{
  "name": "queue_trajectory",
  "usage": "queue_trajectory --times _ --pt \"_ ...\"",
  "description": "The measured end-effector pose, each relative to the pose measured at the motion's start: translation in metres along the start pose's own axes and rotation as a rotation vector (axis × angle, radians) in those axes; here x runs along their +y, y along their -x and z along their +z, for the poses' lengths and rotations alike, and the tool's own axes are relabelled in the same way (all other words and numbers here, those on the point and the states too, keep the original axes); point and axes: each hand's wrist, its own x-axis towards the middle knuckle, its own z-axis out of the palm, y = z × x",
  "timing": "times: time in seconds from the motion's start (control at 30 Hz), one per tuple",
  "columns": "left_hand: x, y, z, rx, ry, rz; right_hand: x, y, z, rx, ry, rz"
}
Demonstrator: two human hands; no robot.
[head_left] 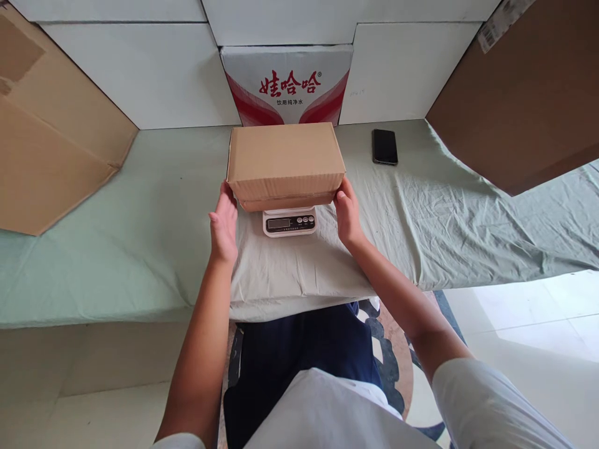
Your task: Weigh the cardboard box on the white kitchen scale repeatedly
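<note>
Your grip is two-handed: left hand [225, 226] and right hand [349, 215] grasp the brown carton [286, 153] by opposite sides, over the white scale [290, 222]; carton-scale contact unclear. Phone [384, 147] lies right, on green cloth [173, 206].

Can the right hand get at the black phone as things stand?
Probably yes. The right hand is at the near right corner of the cardboard box; the black phone lies farther back to the right, with only cloth visible between. It would likely have to leave the box first.
</note>
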Motion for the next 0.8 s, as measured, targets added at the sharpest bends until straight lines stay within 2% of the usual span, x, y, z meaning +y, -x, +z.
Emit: queue_trajectory --times 0.8 --pt "-0.0020 0.0026 -0.0007 -0.004 -0.037 -0.012 -0.0034 0.0012 0.0014 0.044 -0.097 0.034"
